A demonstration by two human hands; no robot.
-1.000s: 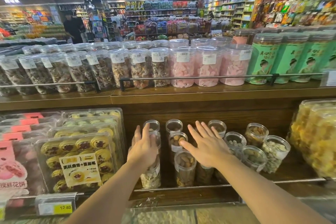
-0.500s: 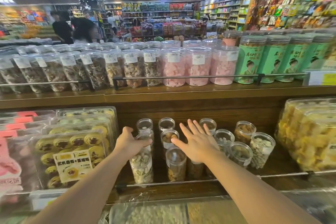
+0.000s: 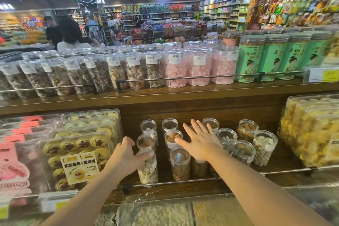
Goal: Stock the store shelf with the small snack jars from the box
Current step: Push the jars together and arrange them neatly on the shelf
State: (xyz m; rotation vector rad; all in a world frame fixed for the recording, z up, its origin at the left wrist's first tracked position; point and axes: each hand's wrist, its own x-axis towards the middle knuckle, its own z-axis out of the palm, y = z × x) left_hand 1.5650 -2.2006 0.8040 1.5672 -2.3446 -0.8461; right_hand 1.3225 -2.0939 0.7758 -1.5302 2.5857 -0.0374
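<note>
Several small clear snack jars stand in rows on the lower wooden shelf [image 3: 286,163]. My left hand [image 3: 126,154] grips the top of the front-left jar [image 3: 148,170], which holds pale green pieces and stands just behind the metal rail [image 3: 183,181]. My right hand [image 3: 200,141] hovers flat with fingers spread over the middle jars and holds nothing; it hides the tops of the jars beneath it. A brown-filled jar [image 3: 180,163] stands between my hands. More jars of nuts [image 3: 264,147] sit to the right.
Boxed cookies [image 3: 80,150] and pink pastry packs [image 3: 12,167] fill the shelf's left side. Yellow snack tubs [image 3: 311,130] crowd the right. Tall jars [image 3: 200,66] line the upper shelf behind a rail. People [image 3: 69,33] stand in the far aisle.
My left hand slid from resting open on the jar's top to closing around the front-left jar. My right hand stayed spread over the middle jars. The view shifted slightly.
</note>
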